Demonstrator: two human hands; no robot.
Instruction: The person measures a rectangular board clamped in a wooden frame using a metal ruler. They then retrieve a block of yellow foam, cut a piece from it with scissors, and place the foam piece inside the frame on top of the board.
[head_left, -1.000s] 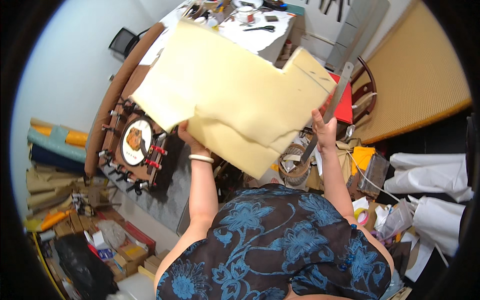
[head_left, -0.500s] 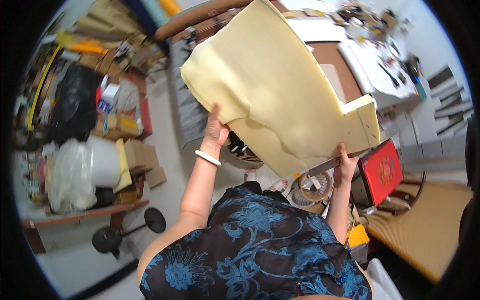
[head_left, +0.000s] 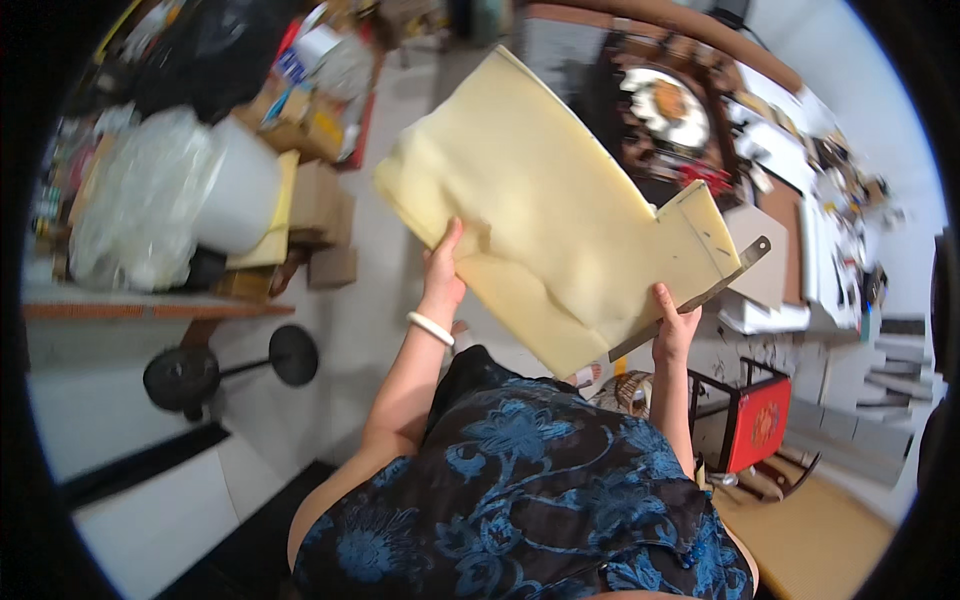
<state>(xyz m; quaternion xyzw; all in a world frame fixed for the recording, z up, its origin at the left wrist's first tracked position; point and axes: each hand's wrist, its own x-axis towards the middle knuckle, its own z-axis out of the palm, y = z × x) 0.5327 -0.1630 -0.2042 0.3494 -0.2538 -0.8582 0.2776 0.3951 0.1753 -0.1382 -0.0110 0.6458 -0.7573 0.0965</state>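
Note:
A pale yellow foam sheet (head_left: 530, 180) with a notch cut near its right end is held up in front of my body. Its surface is creased, and a few dark marks show near the right edge. My left hand (head_left: 443, 270) grips the lower left edge, thumb on top and fingers hidden beneath. At the lower right, my right hand (head_left: 675, 328) closes on the sheet, its thumb on the upper face. A long metal ruler (head_left: 750, 254) with a hole at its end lies along the underside by that hand, seemingly pinched with the sheet.
At left a shelf (head_left: 150, 305) carries a clear plastic bag (head_left: 140, 200) and a white bin (head_left: 240, 190); cardboard boxes (head_left: 322, 205) stand beside it. Black round-ended equipment (head_left: 182, 378) is below. A red-topped stool (head_left: 757, 425) and a cluttered worktable (head_left: 815, 250) are right.
The view has turned left, so the worktable now lies farther right and the shelf's contents sit closer in. Both hands keep hold of the foam sheet; the ruler's end shows more.

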